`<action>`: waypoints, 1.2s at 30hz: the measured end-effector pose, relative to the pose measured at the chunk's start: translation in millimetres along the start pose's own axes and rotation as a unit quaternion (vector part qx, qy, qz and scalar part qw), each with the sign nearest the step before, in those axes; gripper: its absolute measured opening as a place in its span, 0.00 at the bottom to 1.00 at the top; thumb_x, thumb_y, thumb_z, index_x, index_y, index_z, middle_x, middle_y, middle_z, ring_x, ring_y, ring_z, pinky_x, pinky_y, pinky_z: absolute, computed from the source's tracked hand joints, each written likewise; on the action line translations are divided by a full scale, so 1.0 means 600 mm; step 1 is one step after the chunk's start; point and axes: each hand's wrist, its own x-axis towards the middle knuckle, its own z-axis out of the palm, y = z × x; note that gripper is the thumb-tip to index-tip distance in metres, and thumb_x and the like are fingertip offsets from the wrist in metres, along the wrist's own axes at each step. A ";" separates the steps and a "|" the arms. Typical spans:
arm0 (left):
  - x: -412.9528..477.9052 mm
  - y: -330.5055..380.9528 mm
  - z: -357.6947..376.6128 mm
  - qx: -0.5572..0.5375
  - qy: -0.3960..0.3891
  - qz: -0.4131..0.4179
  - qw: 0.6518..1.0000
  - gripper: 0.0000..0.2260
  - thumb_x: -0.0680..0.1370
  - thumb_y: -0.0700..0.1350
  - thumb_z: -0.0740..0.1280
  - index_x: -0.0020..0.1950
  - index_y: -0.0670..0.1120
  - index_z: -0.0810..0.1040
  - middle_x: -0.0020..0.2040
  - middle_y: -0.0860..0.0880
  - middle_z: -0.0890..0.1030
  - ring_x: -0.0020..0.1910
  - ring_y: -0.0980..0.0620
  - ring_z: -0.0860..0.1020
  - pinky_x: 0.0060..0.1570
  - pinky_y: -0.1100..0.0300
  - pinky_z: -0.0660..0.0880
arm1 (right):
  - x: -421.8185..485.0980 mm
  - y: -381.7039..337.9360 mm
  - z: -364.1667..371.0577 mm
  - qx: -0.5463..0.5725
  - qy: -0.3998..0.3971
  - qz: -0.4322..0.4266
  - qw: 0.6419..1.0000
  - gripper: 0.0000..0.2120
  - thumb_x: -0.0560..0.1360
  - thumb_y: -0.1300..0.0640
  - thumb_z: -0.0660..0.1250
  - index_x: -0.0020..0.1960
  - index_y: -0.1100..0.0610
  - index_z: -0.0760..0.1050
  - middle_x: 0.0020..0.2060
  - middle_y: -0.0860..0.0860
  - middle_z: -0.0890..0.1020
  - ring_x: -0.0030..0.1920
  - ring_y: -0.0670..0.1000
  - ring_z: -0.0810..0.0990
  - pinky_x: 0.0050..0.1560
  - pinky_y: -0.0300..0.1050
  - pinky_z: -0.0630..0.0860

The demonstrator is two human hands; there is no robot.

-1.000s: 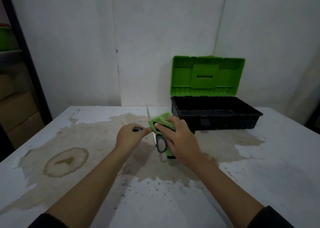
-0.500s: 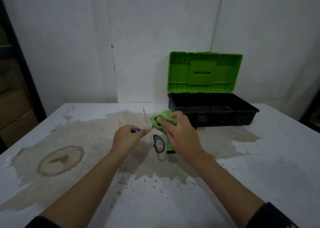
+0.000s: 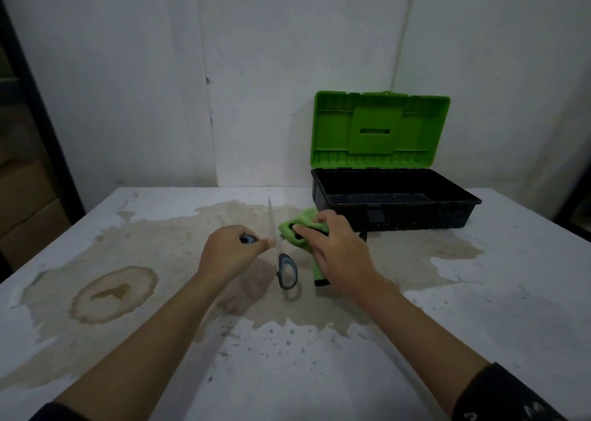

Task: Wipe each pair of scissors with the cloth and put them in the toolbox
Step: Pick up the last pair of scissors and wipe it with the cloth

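While cloth (image 3: 288,229) touches scissors (image 3: 287,272), toolbox (image 3: 419,218) (dark inside) gapes

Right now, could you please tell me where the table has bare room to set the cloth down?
The table is bare left of the left hand, around the ring stain, and right of the right hand, before the toolbox. It is crowded between the hands, where scissors and cloth meet.

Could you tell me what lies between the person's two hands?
In the head view, the opened scissors: one blade points up between the left hand and the right hand, which grips the cloth, and a grey handle loop hangs below.
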 end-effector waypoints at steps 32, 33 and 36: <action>-0.015 0.003 -0.016 0.126 -0.090 0.067 0.986 0.15 0.66 0.59 0.73 0.37 0.48 0.79 0.33 0.52 0.78 0.34 0.53 0.75 0.32 0.61 0.68 | 0.078 0.037 0.002 -0.067 -0.037 0.045 0.996 0.18 0.74 0.57 0.68 0.63 0.50 0.76 0.52 0.57 0.72 0.49 0.58 0.73 0.34 0.49 0.77; -0.013 0.003 -0.018 0.134 -0.086 0.066 0.985 0.16 0.66 0.60 0.73 0.37 0.47 0.79 0.33 0.52 0.77 0.34 0.54 0.75 0.31 0.61 0.68 | 0.078 0.037 -0.003 -0.052 -0.019 0.056 0.997 0.17 0.74 0.57 0.67 0.63 0.50 0.76 0.52 0.57 0.72 0.49 0.59 0.73 0.35 0.50 0.77; -0.002 0.005 -0.023 0.158 -0.075 0.059 0.983 0.18 0.66 0.61 0.72 0.37 0.47 0.78 0.31 0.51 0.76 0.32 0.53 0.74 0.30 0.60 0.67 | 0.059 0.001 -0.016 -0.005 0.035 0.005 0.999 0.16 0.73 0.54 0.70 0.60 0.50 0.78 0.49 0.56 0.74 0.46 0.57 0.75 0.31 0.45 0.74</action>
